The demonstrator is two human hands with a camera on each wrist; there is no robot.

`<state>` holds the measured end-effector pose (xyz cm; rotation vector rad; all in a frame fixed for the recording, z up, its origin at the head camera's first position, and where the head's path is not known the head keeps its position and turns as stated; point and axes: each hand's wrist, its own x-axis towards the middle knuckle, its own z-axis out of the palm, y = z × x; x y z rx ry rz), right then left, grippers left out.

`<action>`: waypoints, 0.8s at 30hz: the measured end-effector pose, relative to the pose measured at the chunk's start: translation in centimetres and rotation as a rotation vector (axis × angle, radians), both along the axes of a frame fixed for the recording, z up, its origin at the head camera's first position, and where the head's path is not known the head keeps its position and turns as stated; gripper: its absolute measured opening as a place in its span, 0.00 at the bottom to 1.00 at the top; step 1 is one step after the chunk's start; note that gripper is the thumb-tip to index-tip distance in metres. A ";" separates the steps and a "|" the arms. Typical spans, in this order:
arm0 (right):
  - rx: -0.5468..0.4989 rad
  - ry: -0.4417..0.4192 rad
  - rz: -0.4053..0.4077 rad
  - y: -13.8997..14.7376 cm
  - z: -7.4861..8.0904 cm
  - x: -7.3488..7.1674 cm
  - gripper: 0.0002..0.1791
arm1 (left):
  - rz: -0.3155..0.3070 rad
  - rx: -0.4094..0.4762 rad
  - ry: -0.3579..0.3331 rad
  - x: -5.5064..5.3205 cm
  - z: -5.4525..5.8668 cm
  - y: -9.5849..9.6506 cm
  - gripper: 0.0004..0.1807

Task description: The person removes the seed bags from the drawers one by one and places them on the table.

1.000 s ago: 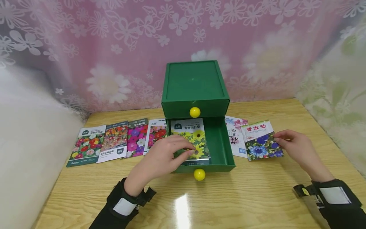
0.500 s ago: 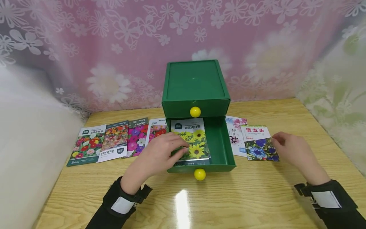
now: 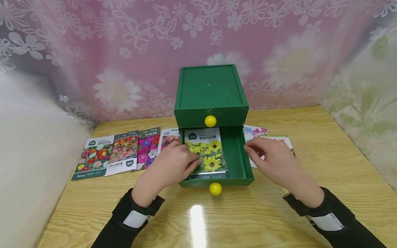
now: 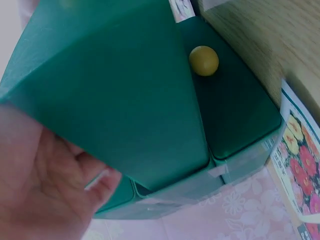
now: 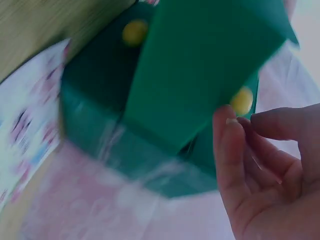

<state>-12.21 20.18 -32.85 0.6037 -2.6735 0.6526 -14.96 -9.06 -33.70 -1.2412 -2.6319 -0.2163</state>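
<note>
In the pulled-out lower drawer (image 3: pixel 237 155), the sunflower packet (image 3: pixel 210 153) is laid flat, picture up, toward the left side. It is judged light, thin and bendy, probably slick, best pinched at its right long edge, where bare floor is left beside it. Its left side is overhung by the left hand (image 3: pixel 173 162), fingers loosely bent, nothing seen gripped. And here, by the right wall, the right hand (image 3: pixel 276 160) is poised, fingertips near the thumb, nothing caught! Access is hemmed by the drawer's walls; left-side packets (image 3: pixel 122 153) are fanned across the surface (image 3: pixel 248 213), right-side packets (image 3: pixel 255 131) part-hidden.
</note>
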 end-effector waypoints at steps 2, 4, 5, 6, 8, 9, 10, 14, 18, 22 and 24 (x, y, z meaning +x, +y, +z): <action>0.005 0.004 0.030 -1.5 0.1 -0.2 0.05 | -0.006 -0.057 -0.015 -0.2 0.0 0.2 0.12; 0.028 0.019 0.055 -2.8 -0.1 -0.5 0.06 | -0.013 -0.087 -0.047 -0.3 0.0 0.3 0.13; 0.044 0.019 0.069 -3.3 -0.2 -0.6 0.06 | -0.015 -0.093 -0.060 -0.3 0.0 0.3 0.13; 0.064 0.019 0.086 -3.8 -0.3 -0.7 0.07 | -0.019 -0.090 -0.073 -0.4 0.0 0.4 0.13; 0.121 0.009 0.116 -4.6 -0.5 -0.9 0.08 | -0.035 -0.077 -0.092 -0.4 -0.1 0.4 0.14; 0.150 -0.002 0.122 -4.9 -0.6 -1.0 0.09 | -0.046 -0.065 -0.102 -0.4 -0.1 0.4 0.14; 0.178 -0.012 0.125 -5.1 -0.7 -1.2 0.10 | -0.056 -0.051 -0.112 -0.5 -0.2 0.4 0.15; 0.266 -0.065 0.110 -5.6 -0.7 -1.6 0.10 | -0.073 0.027 -0.123 -0.6 -0.4 0.3 0.15; 0.346 -0.113 0.096 -5.6 -0.7 -2.0 0.11 | -0.006 0.045 -0.010 -0.8 -0.4 0.2 0.12; 0.409 -0.132 0.100 -5.9 -0.7 -2.3 0.14 | 0.092 -0.032 0.111 -0.9 -0.3 0.1 0.12; 0.421 -0.137 0.105 -6.0 -0.7 -2.4 0.14 | 0.127 -0.075 0.122 -0.8 -0.3 0.2 0.15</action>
